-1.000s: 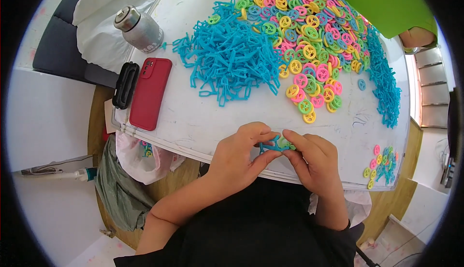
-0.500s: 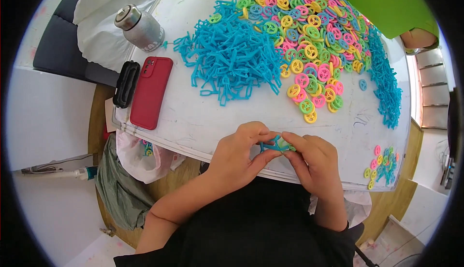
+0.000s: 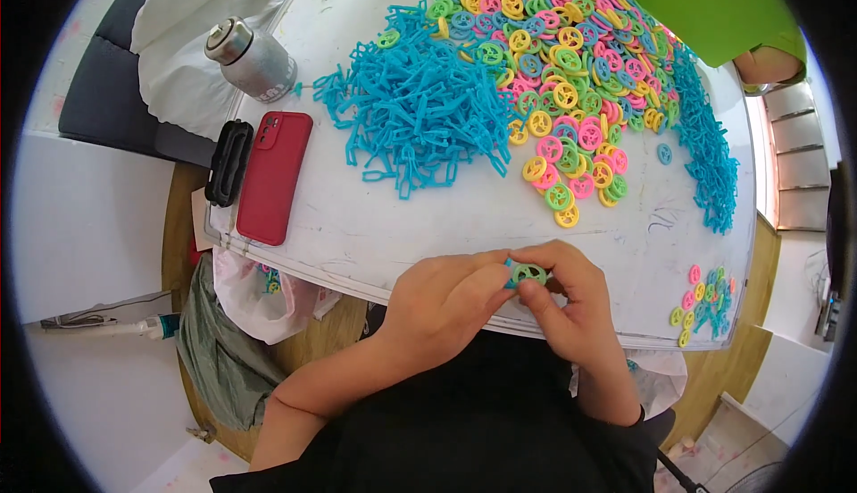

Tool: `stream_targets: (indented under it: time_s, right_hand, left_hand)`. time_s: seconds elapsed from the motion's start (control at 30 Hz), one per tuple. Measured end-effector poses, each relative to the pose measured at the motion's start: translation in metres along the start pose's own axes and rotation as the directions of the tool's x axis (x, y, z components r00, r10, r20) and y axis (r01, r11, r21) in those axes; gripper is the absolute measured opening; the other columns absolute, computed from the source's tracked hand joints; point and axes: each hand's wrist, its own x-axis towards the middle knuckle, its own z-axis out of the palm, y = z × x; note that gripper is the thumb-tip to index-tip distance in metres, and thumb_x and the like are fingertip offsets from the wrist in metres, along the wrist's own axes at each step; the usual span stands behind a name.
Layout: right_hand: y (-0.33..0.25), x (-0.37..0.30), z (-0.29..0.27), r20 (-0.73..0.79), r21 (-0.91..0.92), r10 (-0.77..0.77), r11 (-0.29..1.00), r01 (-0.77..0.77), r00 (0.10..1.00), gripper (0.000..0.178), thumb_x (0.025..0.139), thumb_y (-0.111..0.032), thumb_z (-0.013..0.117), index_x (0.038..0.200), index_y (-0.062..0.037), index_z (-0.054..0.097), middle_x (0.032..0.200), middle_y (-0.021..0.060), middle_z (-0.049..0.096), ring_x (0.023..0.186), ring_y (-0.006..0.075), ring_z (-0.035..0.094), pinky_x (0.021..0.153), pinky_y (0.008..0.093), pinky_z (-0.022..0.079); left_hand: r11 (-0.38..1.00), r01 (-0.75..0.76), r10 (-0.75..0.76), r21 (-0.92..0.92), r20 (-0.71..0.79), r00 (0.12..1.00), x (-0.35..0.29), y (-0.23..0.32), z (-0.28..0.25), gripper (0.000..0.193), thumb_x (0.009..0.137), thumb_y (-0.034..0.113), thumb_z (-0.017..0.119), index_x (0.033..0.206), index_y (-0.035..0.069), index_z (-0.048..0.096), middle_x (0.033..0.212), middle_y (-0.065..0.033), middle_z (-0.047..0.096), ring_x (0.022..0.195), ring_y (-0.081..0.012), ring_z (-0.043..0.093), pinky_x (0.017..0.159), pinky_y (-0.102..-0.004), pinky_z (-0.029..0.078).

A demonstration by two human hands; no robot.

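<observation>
Close to the table's near edge, my left hand is closed on a small blue plastic forked piece, mostly hidden by my fingers. My right hand pinches a green spoked plastic wheel by its rim between thumb and fingers. The wheel meets the end of the blue piece; whether they are joined cannot be seen. Beyond my hands lie a heap of blue forked pieces and, to its right, a spread of pink, yellow, green and blue wheels.
At the left of the white table are a red phone, a black open case and a metal bottle. More blue pieces line the right side; a small mixed group lies near the right corner. A person in green is across the table.
The green wheel has turned from edge-on to face-up in my right hand. My left fingers have closed further over the blue piece, which now shows less. The view has shifted slightly.
</observation>
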Motion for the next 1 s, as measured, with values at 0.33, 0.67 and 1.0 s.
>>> stream_targets:
  time_s: [0.33, 0.67, 1.0]
  right_hand:
    - [0.008, 0.011, -0.021, 0.058, 0.239, 0.450, 0.860, -0.450, 0.891, 0.019, 0.090, -0.006, 0.068, 0.108, -0.0006, 0.064, 0.086, 0.0093, 0.066, 0.070, 0.0150, 0.064, 0.060, 0.0276, 0.051]
    - [0.034, 0.033, -0.018, -0.195, -0.651, -0.131, 0.758, -0.029, 0.972, 0.034, 0.078, -0.003, 0.075, 0.111, -0.0035, 0.070, 0.102, 0.0122, 0.065, 0.092, 0.0286, 0.063, 0.078, 0.0355, 0.050]
    - [-0.002, 0.009, -0.011, 0.035, 0.557, 0.237, 0.802, -0.216, 0.971, 0.012, 0.089, -0.002, 0.066, 0.100, 0.0021, 0.066, 0.109, 0.0131, 0.066, 0.101, 0.0188, 0.061, 0.090, 0.0326, 0.048]
  left_hand:
    - [0.973, -0.190, 0.209, -0.128, 0.155, 0.966, 0.004, -0.006, -0.019, 0.032, 0.083, -0.001, 0.067, 0.115, 0.002, 0.068, 0.108, -0.0158, 0.070, 0.086, -0.0248, 0.071, 0.071, -0.0291, 0.057]
    - [0.796, 0.491, -0.392, -0.355, 0.315, 0.864, 0.007, -0.006, -0.013, 0.027, 0.095, 0.000, 0.058, 0.122, 0.000, 0.061, 0.105, -0.0109, 0.072, 0.082, -0.0123, 0.068, 0.064, -0.0231, 0.053]
    - [0.462, 0.657, -0.472, -0.596, 0.462, 0.751, 0.016, 0.001, -0.008, 0.018, 0.097, 0.006, 0.061, 0.114, 0.001, 0.064, 0.097, -0.0036, 0.069, 0.081, -0.0068, 0.062, 0.067, -0.0221, 0.049]
